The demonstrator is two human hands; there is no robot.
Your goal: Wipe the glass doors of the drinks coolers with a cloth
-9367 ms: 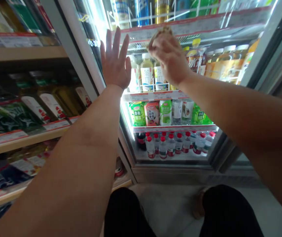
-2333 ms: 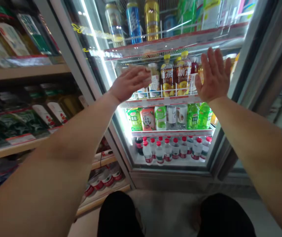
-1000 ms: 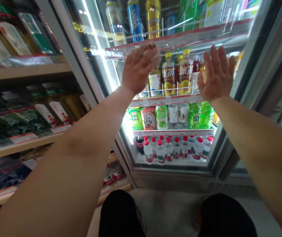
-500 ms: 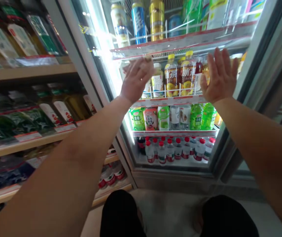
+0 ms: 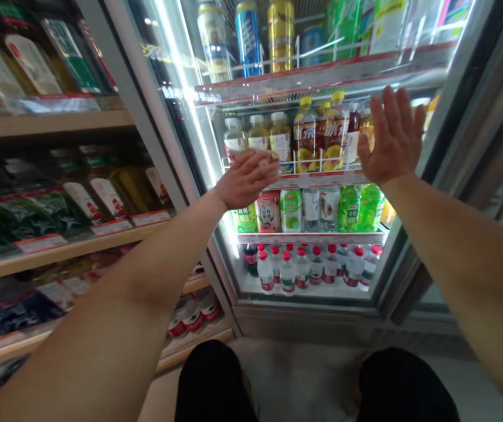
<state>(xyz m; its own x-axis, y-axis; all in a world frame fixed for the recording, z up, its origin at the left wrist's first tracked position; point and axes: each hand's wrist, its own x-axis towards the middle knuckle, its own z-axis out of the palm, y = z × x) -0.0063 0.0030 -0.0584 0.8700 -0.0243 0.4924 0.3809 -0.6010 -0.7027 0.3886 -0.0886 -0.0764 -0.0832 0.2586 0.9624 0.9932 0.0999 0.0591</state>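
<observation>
Our left hand (image 5: 246, 180) grasps a blurred cloth (image 5: 267, 157), which peeks past its fingertips against the fridge door (image 5: 304, 309) near the left edge. Our right hand (image 5: 391, 139) lies released, fingers spread flat, by the right edge.

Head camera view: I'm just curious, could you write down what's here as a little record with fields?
Place: shop aisle, facing a glass-door drinks fridge
Left hand: at the glass by the middle shelf; fingers blurred, cannot tell if it holds anything
Right hand: open, palm toward the glass, fingers spread
Top shelf: cans
Middle shelves: yellow-capped tea bottles, green bottles below them
Bottom shelf: red-capped water bottles
Left side: wooden shelves with packets
</observation>
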